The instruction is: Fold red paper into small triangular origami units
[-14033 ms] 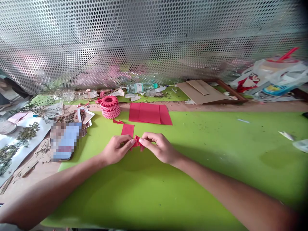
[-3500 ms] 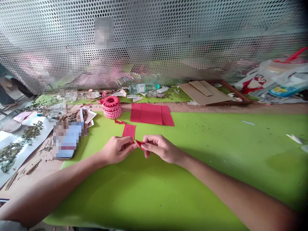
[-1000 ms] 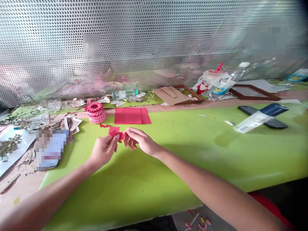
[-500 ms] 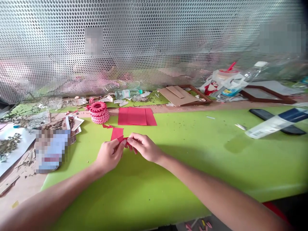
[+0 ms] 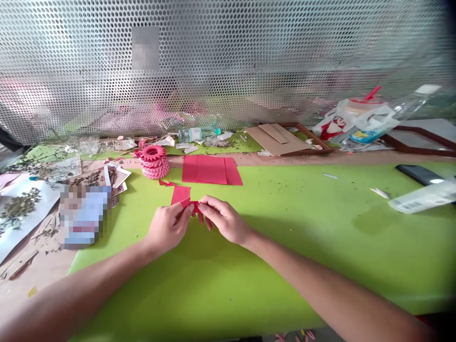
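Note:
Between my two hands is a small folded piece of red paper [image 5: 194, 205]. My left hand [image 5: 170, 223] pinches its left end between thumb and forefinger. At its right end, my right hand [image 5: 225, 218] grips it with the fingertips. Just beyond my left hand lies a red paper square [image 5: 180, 194], its lower edge partly covered. A stack of pleated pink-red paper rings [image 5: 154, 162] stands behind it, with small folded red scraps [image 5: 166, 183] at its foot. Flat red paper sheets [image 5: 213, 170] overlap on the green tabletop [image 5: 270, 275].
A perforated metal screen [image 5: 221, 57] closes off the back. Along it lie a small bottle [image 5: 197, 134], cardboard [image 5: 272, 140] and a bagged cup [image 5: 366, 114]. On the right are a black phone [image 5: 418, 174] and a clear packet [image 5: 420, 197]; photos and dried plant bits [image 5: 21, 209] clutter the left.
The view has turned a little, so the table things sit further right. Both hands keep hold of the red paper, with the fingers shifting only slightly.

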Available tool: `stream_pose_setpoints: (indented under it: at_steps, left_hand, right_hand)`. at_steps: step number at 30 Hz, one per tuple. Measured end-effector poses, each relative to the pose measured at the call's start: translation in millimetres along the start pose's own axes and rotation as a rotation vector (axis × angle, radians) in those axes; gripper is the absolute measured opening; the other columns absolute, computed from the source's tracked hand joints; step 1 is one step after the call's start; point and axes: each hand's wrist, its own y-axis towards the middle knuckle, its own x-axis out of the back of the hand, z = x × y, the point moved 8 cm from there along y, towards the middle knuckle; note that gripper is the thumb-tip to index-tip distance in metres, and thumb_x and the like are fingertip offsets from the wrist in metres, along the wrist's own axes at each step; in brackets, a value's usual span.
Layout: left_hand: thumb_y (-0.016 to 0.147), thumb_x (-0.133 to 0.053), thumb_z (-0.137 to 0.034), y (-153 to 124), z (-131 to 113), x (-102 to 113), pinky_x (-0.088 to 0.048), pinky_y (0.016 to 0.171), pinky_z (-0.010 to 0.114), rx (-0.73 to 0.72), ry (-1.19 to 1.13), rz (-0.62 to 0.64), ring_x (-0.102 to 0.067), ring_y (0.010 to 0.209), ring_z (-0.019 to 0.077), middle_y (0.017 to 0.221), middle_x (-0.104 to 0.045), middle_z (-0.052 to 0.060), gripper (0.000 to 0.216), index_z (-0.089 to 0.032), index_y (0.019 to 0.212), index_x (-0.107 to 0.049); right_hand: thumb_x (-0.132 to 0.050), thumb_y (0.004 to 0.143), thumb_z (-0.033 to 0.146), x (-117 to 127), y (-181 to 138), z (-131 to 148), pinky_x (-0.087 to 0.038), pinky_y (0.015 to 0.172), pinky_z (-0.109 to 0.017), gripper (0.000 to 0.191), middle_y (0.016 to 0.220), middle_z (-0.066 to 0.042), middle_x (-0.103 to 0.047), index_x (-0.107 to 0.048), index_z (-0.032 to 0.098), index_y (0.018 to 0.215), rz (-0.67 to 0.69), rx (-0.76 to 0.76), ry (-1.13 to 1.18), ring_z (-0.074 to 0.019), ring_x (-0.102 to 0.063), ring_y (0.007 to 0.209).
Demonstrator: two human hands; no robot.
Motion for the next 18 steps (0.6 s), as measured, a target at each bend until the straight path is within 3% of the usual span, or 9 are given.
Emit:
stream_pose_setpoints:
  at_steps: [13,18]
  left_hand:
    - [0.098,-0.041,-0.039,-1.8,0.7,-1.7,-0.031,0.046,0.022,-0.029,0.048,0.022,-0.048,0.042,0.0097,0.050,-0.055,0.000,0.044,-0.018,0.061,-0.050]
    - [0.099,-0.039,-0.037,-0.6,-2.3,-4.9,-0.033,0.048,0.021,-0.088,0.029,0.110,-0.048,0.044,0.0099,0.054,-0.055,-0.001,0.039,-0.018,0.071,-0.056]
  right_hand:
    - [-0.051,0.096,0.048,2.4,-0.2,5.2,-0.038,0.050,-0.024,0.033,0.068,0.001,-0.057,-0.056,0.019,0.080,-0.060,0.049,-0.136,-0.0114,-0.049,0.054]
    - [-0.052,0.095,0.043,1.1,0.3,4.1,-0.037,0.051,-0.025,0.030,0.065,0.002,-0.056,-0.056,0.019,0.078,-0.019,0.041,-0.155,-0.0115,-0.048,0.054]
